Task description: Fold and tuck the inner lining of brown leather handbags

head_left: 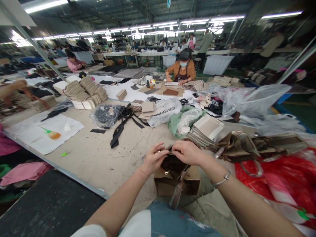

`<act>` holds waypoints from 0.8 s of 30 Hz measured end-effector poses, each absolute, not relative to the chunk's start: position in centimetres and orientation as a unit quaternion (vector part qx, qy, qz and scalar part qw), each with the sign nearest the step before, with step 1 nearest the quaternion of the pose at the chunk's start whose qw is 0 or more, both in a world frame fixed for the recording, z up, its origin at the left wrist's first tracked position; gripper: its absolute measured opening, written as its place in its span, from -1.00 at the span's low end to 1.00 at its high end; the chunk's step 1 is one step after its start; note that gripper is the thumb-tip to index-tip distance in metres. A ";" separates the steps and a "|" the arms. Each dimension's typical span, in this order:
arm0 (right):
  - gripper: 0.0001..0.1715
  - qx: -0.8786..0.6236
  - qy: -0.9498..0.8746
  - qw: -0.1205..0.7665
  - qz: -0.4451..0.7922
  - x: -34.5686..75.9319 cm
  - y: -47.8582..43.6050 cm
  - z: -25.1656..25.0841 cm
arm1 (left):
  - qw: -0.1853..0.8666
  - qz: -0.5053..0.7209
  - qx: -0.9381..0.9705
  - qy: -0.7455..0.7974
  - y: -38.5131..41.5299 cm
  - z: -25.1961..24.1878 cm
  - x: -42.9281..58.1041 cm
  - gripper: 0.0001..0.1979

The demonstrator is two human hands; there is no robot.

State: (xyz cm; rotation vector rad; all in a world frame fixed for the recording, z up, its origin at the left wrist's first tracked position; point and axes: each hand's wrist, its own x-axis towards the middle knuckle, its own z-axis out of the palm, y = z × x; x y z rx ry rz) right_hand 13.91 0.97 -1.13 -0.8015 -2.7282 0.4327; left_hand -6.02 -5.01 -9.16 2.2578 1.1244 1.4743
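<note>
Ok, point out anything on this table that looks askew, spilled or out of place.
Black straps sprawl in a tangle mid-table. On the white sheet at left lies an orange blob: spill or tipped bottle, I cannot tell. The left hand and right hand grip a dark bag over a box; nothing odd there.

Large factory hall. Fluorescent tube lights (170,23) run in rows under a dark ceiling (103,11). Long pale counter (93,154), worn surface. Green floor (298,113) at right.
</note>
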 end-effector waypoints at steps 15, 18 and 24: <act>-0.80 -0.289 -0.934 0.145 0.150 14.4 1.0 -1.2 | 0.087 0.504 0.754 0.413 -4.9 -8.9 -5.5 -0.81; -0.81 -0.288 -0.935 0.147 0.145 14.5 1.2 -1.4 | 0.087 0.506 0.748 0.420 -4.8 -8.7 -5.4 -0.85; -0.85 -0.296 -0.925 0.179 0.157 14.8 0.8 -1.0 | 0.097 0.513 0.743 0.419 -4.9 -8.5 -5.3 -0.85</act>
